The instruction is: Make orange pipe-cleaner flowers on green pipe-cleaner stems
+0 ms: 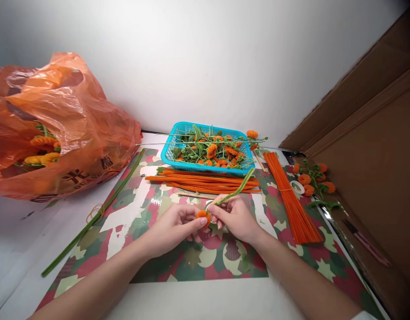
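Note:
Between the thumb and fingers of my left hand (178, 226) is a small orange pipe-cleaner pumpkin (203, 218), made of curled ribs. My right hand (236, 218) pinches a green pipe cleaner (236, 191), whose free end points up and to the right. Its other end runs toward the top of the pumpkin; whether it is joined there is hidden by my fingers. Both hands meet above the patterned mat, just in front of a pile of loose orange pipe cleaners (194, 180).
A blue basket (208, 168) of pumpkins and green stems stands behind. An orange plastic bag (74, 129) fills the left, beside a green pipe-cleaner bundle (71, 242). To the right lie an orange bundle (288, 204), a tape roll (297, 187), finished pumpkins (304, 179) and a cardboard wall (368, 133).

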A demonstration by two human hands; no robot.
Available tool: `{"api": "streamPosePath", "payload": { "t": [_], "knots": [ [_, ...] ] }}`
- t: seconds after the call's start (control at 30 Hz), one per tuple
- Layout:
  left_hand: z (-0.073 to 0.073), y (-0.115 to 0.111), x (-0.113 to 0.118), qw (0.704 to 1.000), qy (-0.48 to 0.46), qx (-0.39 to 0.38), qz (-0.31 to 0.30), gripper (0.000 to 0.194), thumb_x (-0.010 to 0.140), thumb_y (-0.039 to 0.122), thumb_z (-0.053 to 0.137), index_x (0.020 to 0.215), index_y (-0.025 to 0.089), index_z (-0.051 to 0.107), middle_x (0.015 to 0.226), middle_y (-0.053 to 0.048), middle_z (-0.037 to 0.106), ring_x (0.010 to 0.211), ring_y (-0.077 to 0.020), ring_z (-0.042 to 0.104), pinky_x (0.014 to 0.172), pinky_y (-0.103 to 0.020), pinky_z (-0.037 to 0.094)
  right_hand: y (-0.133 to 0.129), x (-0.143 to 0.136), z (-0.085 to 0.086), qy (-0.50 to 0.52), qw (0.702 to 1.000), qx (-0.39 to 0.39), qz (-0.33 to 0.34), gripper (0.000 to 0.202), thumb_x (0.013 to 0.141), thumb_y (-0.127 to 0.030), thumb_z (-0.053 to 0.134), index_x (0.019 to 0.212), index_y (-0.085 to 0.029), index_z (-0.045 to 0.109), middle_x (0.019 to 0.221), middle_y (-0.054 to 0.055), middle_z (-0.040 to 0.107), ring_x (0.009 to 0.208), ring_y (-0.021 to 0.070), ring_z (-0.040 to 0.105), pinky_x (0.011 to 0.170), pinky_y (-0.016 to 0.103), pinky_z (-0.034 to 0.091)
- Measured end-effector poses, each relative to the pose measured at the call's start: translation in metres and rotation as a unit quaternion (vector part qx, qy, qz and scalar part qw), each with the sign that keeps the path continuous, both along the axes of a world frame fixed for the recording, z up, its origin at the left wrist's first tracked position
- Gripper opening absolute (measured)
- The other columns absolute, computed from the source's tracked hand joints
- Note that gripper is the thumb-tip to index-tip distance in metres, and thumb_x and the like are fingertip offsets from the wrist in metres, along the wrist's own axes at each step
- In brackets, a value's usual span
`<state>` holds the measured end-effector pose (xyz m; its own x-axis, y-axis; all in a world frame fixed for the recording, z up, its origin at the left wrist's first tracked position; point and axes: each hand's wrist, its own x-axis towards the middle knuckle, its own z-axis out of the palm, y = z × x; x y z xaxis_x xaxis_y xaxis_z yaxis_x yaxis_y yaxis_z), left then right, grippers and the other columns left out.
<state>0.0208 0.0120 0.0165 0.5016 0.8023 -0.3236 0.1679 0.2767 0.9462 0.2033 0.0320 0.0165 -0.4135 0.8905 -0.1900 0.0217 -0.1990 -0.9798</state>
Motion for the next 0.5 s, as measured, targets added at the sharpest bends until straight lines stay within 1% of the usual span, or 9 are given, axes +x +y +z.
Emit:
{"api": "streamPosePath", "payload": {
  "t": [0.1, 0.17, 0.23, 0.3, 0.37, 0.5],
  "knots": [
    [0.0, 0.0, 0.0, 1.0, 0.018, 0.022, 0.002, 0.028, 0.086, 0.041, 0.056, 0.084, 0.015, 0.065, 0.081, -0.004, 0.067, 0.061, -0.0117, 0.06, 0.056, -0.022, 0.046, 0.0, 0.001, 0.001, 0.002, 1.0, -0.028, 0.01, 0.033, 0.071, -0.044, 0.073, 0.068, -0.014, 0.059, 0.054, -0.004, 0.056, 0.041, 0.0043, 0.047, 0.041, 0.016, 0.037],
    [0.0, 0.0, 0.0, 0.999, 0.026, 0.04, 0.003, 0.028, 0.086, 0.041, 0.055, 0.083, 0.015, 0.065, 0.08, -0.004, 0.066, 0.061, -0.0118, 0.058, 0.057, -0.023, 0.047, 0.0, 0.001, 0.004, 0.0, 0.998, -0.058, 0.016, 0.038, 0.071, -0.049, 0.071, 0.064, -0.014, 0.058, 0.054, -0.003, 0.056, 0.041, 0.004, 0.047, 0.042, 0.016, 0.038],
    [0.0, -0.001, -0.001, 0.998, 0.034, 0.06, 0.002, 0.029, 0.087, 0.041, 0.054, 0.082, 0.015, 0.064, 0.08, -0.004, 0.065, 0.062, -0.0123, 0.057, 0.057, -0.023, 0.048, 0.0, 0.002, 0.006, -0.005, 0.996, -0.087, 0.024, 0.04, 0.07, -0.052, 0.07, 0.066, -0.014, 0.058, 0.055, -0.003, 0.056, 0.042, 0.0041, 0.047, 0.042, 0.017, 0.039],
    [0.0, -0.002, -0.002, 0.996, 0.052, 0.077, -0.001, 0.03, 0.087, 0.043, 0.053, 0.082, 0.016, 0.064, 0.079, -0.004, 0.065, 0.062, -0.0126, 0.056, 0.057, -0.023, 0.047, 0.0, 0.003, 0.009, -0.014, 0.994, -0.102, 0.033, 0.039, 0.066, -0.05, 0.073, 0.072, -0.014, 0.061, 0.056, -0.004, 0.056, 0.043, 0.0044, 0.048, 0.043, 0.017, 0.039],
    [-0.001, -0.003, -0.002, 0.993, 0.075, 0.094, -0.004, 0.031, 0.087, 0.044, 0.052, 0.08, 0.016, 0.064, 0.075, -0.003, 0.064, 0.061, -0.0128, 0.056, 0.056, -0.023, 0.046, 0.0, 0.004, 0.012, -0.026, 0.994, -0.097, 0.038, 0.035, 0.065, -0.045, 0.076, 0.076, -0.014, 0.062, 0.059, -0.004, 0.057, 0.045, 0.0048, 0.049, 0.044, 0.017, 0.04],
    [-0.003, -0.003, -0.003, 0.982, 0.125, 0.142, -0.007, 0.033, 0.088, 0.043, 0.05, 0.076, 0.016, 0.063, 0.067, -0.001, 0.059, 0.06, -0.0129, 0.051, 0.053, -0.022, 0.041, -0.001, 0.006, 0.016, -0.039, 0.996, -0.065, 0.056, 0.025, 0.071, -0.037, 0.072, 0.072, -0.014, 0.062, 0.06, -0.003, 0.057, 0.048, 0.0055, 0.05, 0.046, 0.018, 0.041]
  ]
}}
